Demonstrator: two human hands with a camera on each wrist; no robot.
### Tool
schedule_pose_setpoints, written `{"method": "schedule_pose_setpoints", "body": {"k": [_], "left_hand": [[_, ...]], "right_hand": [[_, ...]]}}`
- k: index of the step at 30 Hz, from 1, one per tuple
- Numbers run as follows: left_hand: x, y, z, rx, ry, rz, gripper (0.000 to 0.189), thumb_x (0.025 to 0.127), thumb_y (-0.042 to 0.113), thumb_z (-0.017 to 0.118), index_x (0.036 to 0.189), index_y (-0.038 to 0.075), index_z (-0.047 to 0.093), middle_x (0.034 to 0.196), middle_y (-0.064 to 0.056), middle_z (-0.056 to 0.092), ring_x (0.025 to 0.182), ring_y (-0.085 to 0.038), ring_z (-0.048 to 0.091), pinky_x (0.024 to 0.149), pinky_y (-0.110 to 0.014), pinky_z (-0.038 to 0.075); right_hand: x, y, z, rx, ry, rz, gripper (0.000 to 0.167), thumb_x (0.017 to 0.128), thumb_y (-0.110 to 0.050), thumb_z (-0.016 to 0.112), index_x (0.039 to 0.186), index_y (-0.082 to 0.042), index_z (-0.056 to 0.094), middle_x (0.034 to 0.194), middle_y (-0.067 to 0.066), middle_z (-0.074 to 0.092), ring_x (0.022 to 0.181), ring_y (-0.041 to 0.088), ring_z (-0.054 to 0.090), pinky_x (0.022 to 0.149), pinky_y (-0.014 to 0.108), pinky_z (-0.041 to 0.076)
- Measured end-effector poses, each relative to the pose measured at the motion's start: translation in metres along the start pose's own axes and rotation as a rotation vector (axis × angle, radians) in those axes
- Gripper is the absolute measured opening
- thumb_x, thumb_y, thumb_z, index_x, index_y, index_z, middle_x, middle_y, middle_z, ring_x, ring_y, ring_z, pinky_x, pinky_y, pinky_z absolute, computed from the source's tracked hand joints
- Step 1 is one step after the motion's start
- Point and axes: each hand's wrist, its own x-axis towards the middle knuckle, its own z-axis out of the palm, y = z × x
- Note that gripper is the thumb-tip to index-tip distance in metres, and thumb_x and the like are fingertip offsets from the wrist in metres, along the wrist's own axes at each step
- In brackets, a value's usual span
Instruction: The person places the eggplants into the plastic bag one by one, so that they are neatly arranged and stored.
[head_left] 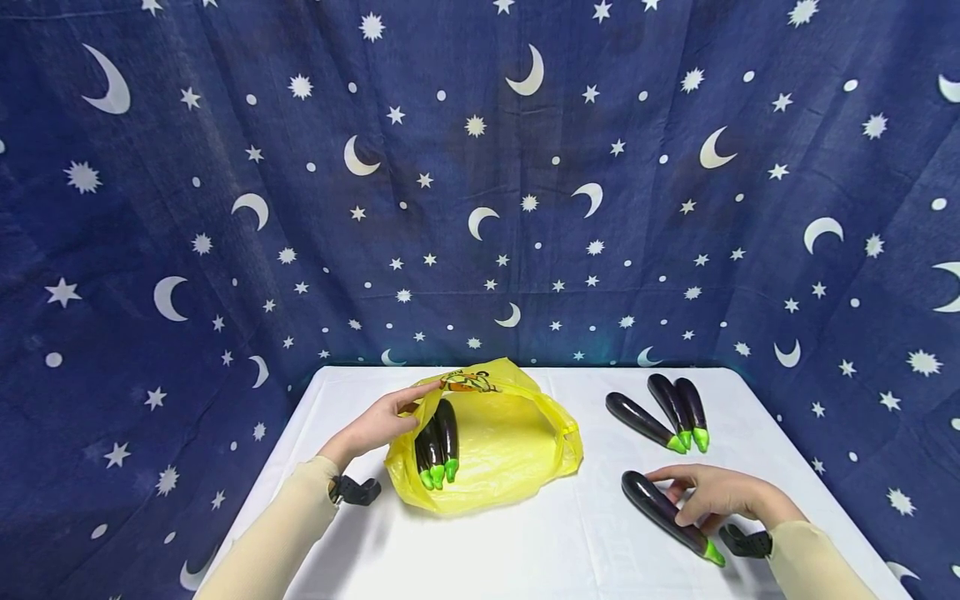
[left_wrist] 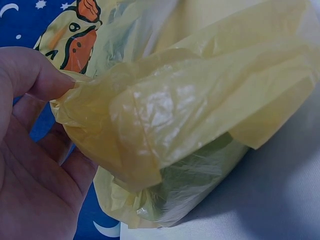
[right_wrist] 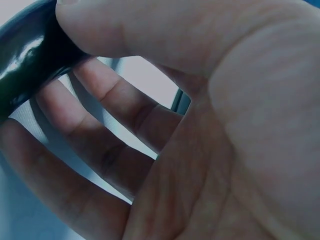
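Observation:
A yellow plastic bag [head_left: 510,487] lies on the table with its mouth held wide. My left hand [head_left: 378,425] pinches the bag's left rim between thumb and fingers; the left wrist view shows the thumb [left_wrist: 45,80] pressing the crumpled film. Inside the bag, at its left side, dark eggplants [head_left: 447,429] with green stem ends lie side by side. To the right, my right hand [head_left: 723,492] grips another eggplant [head_left: 660,508] around its middle, its green end toward the front. In the right wrist view the thumb and fingertips press against that glossy eggplant [right_wrist: 30,55].
Three more eggplants lie behind my right hand: one slanted eggplant [head_left: 641,419] and a close pair [head_left: 678,408]. A white cloth covers the table [head_left: 555,550]. Behind and beside it hangs a dark blue curtain [head_left: 450,292] with moons and stars.

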Motion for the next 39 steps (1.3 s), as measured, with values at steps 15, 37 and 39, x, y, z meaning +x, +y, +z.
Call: {"method": "schedule_pose_setpoints", "body": {"k": [15, 37, 39], "left_hand": [[0.0, 0.0001, 0.0, -0.01, -0.001, 0.001, 0.07, 0.094, -0.004, 0.054, 0.157, 0.025, 0.045, 0.16, -0.004, 0.04, 0.131, -0.03, 0.052, 0.097, -0.037, 0.05], [0.0007, -0.001, -0.0004, 0.0, 0.006, -0.009, 0.07, 0.093, -0.003, 0.055, 0.156, 0.026, 0.046, 0.16, -0.003, 0.041, 0.128, -0.03, 0.053, 0.098, -0.039, 0.049], [0.0008, -0.0012, -0.0004, -0.001, 0.006, -0.009, 0.07, 0.093, -0.003, 0.055, 0.156, 0.026, 0.046, 0.16, -0.003, 0.04, 0.128, -0.03, 0.053, 0.099, -0.04, 0.049]], "right_hand": [[-0.0013, -0.003, 0.0024, -0.022, 0.008, 0.023, 0.073, 0.076, 0.001, 0.073, 0.146, -0.007, 0.054, 0.107, 0.012, 0.054, 0.081, 0.027, 0.062, 0.063, 0.044, 0.057], [-0.0026, -0.0041, 0.0049, 0.005, -0.001, 0.038, 0.073, 0.078, 0.001, 0.07, 0.148, -0.005, 0.05, 0.109, 0.014, 0.052, 0.084, 0.029, 0.063, 0.065, 0.046, 0.059], [-0.0022, -0.0024, 0.0047, 0.005, -0.002, 0.034, 0.073, 0.078, 0.001, 0.071, 0.148, -0.005, 0.05, 0.109, 0.014, 0.052, 0.084, 0.029, 0.063, 0.065, 0.046, 0.059]]}}
